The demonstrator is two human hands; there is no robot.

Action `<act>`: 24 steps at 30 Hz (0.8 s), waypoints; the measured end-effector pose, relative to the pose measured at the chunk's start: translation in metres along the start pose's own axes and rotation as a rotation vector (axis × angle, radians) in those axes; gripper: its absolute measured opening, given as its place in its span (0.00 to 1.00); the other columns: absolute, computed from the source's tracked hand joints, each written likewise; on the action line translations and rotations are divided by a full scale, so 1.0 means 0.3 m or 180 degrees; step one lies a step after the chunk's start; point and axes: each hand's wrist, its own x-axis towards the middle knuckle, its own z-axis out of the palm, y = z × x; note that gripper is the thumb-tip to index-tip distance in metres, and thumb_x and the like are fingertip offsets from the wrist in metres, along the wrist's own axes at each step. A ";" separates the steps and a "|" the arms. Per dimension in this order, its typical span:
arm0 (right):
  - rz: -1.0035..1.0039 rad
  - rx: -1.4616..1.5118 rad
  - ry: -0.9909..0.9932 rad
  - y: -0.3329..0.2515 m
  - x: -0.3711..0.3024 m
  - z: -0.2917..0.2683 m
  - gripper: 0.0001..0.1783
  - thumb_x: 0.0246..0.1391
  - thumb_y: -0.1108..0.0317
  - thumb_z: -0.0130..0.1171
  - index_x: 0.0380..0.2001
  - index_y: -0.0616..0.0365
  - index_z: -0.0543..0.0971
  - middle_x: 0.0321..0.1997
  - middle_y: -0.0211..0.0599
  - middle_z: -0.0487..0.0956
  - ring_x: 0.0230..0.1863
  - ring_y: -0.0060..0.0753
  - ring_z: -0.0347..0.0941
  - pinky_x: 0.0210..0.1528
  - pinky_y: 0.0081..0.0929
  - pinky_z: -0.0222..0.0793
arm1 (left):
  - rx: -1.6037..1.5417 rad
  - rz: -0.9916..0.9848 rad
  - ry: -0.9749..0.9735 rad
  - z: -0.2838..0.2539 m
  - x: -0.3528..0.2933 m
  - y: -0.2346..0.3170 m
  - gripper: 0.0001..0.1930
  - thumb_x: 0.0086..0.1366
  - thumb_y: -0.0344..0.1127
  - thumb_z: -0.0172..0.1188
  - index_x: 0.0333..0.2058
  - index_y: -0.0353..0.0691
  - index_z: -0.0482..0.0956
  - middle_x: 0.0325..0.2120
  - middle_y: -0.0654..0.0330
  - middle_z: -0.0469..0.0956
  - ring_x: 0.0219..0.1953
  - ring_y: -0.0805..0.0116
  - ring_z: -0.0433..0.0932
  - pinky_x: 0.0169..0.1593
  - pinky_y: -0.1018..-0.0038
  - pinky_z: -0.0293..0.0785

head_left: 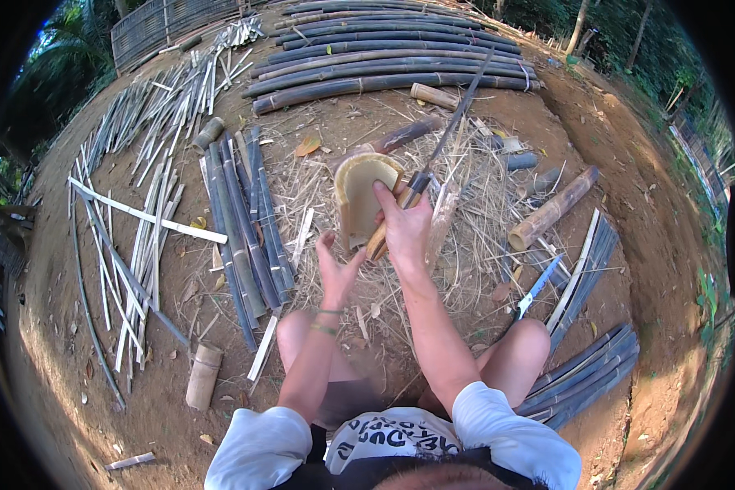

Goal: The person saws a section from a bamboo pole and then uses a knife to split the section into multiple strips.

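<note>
My right hand [406, 229] is closed round the wooden handle of a machete [451, 135], whose long dark blade points away and to the right. A split half-round piece of bamboo [353, 192] stands tilted just left of that hand, pale inner side showing. The right thumb lies against the bamboo's inner face, so this hand seems to steady it too. My left hand [340, 268] is below the bamboo's lower end, thumb and fingers apart and nothing in its grasp. Whether its fingertips touch the bamboo or the handle's butt, I cannot tell.
Pale shavings [474, 192] litter the ground ahead. Dark split strips [241, 224] lie left, and white strips [151, 261] farther left. Long poles [384, 82] are stacked at the back. A blue-bladed folding saw [537, 287] rests beside my right knee, near a bamboo section [555, 208].
</note>
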 end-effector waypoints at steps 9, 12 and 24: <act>-0.0201 -0.0211 -0.0290 -0.028 -0.085 0.107 0.16 0.57 0.66 0.77 0.38 0.63 0.79 0.26 0.29 0.81 0.25 0.19 0.76 0.28 0.22 0.71 | -0.0752 0.1595 0.0703 -0.199 0.098 0.600 0.37 0.59 0.36 0.78 0.62 0.29 0.70 0.54 0.46 0.80 0.56 0.58 0.80 0.62 0.63 0.76; -0.0174 -0.0322 -0.0667 0.033 -0.064 0.089 0.17 0.56 0.67 0.77 0.39 0.63 0.79 0.27 0.28 0.81 0.26 0.19 0.77 0.28 0.21 0.71 | -0.0795 0.1224 0.1277 -0.172 0.148 0.629 0.25 0.65 0.31 0.73 0.57 0.30 0.76 0.44 0.50 0.86 0.45 0.63 0.85 0.51 0.67 0.81; -0.0107 -0.0567 -0.1056 -0.127 -0.202 -0.143 0.15 0.69 0.65 0.63 0.52 0.61 0.75 0.25 0.25 0.74 0.22 0.17 0.71 0.25 0.19 0.67 | -0.0419 0.1869 0.1921 -0.191 0.391 0.669 0.11 0.70 0.30 0.68 0.46 0.30 0.81 0.35 0.52 0.87 0.36 0.64 0.86 0.43 0.69 0.81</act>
